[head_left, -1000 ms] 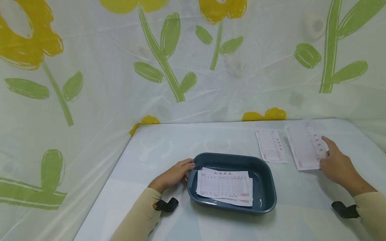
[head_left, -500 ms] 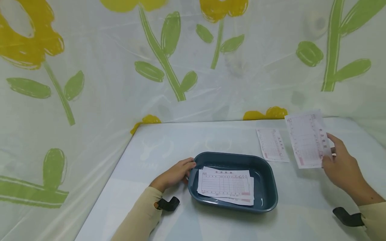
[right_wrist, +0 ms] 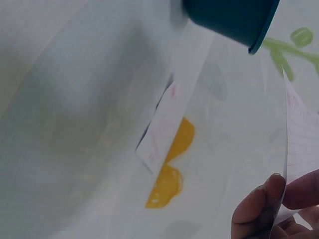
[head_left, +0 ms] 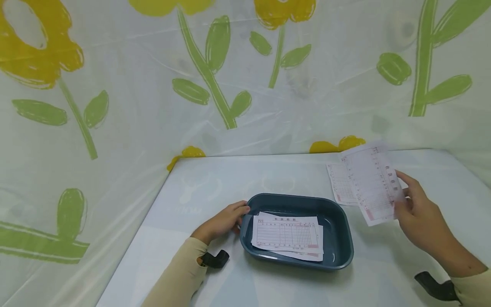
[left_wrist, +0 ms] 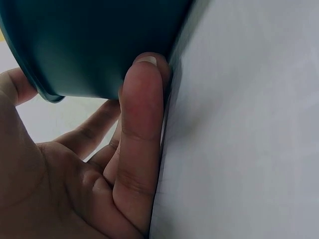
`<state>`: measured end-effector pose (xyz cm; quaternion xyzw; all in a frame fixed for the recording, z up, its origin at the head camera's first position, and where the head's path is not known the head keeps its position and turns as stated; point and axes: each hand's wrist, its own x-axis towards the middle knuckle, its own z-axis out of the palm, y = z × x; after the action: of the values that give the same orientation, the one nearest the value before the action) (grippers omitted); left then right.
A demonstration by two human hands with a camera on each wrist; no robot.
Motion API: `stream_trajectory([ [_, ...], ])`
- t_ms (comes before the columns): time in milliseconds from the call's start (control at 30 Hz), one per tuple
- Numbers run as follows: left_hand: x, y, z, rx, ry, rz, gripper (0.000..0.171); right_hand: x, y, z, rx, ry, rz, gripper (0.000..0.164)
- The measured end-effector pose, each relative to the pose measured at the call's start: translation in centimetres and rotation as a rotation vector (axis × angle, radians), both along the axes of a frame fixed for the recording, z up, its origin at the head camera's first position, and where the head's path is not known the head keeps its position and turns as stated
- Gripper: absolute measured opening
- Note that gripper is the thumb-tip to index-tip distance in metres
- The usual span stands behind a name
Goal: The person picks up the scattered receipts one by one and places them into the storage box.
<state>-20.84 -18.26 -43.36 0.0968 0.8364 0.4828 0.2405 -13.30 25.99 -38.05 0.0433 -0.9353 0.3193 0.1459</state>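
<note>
My right hand (head_left: 423,221) pinches a printed receipt slip (head_left: 372,183) between thumb and fingers, raised and tilted above the table. In the right wrist view the held receipt slip (right_wrist: 301,134) bends slightly upright from the fingertips. Partly behind it in the head view lies another receipt slip (head_left: 339,187) on the table. At centre stands a dark teal plastic tray (head_left: 339,230) with several receipt slips (head_left: 285,234) stacked inside, toward its left. My left hand (head_left: 222,221) holds the tray's left end, one digit at the rim and other fingers (left_wrist: 142,109) against the outer wall.
A white table (head_left: 184,264) bears everything. Behind it and to the left hangs a pale cloth (head_left: 130,64) printed with yellow flowers and green leaves. A black wrist-worn device (head_left: 215,259) sits at the left wrist and a similar device (head_left: 437,288) at the right.
The right hand has lifted its receipt slip from the table and carried it left, partly over the other slip. The left hand and the tray stay in place.
</note>
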Motion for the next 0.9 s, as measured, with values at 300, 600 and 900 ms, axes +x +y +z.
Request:
stream_trajectory([
  [300, -0.1, 0.1, 0.1, 0.005, 0.002, 0.005, 0.062, 0.9, -2.2, 0.4, 0.038, 0.042, 0.088, 0.065],
  [600, -0.1, 0.0, 0.2, -0.005, -0.005, 0.001, 0.064, 1.2, -4.3, 0.5, 0.049, -0.040, 0.165, 0.068],
  [900, 0.0, 0.0, 0.1, 0.000, -0.006, 0.007, 0.064, 1.1, -6.1, 0.6, 0.034, -0.061, 0.232, 0.071],
])
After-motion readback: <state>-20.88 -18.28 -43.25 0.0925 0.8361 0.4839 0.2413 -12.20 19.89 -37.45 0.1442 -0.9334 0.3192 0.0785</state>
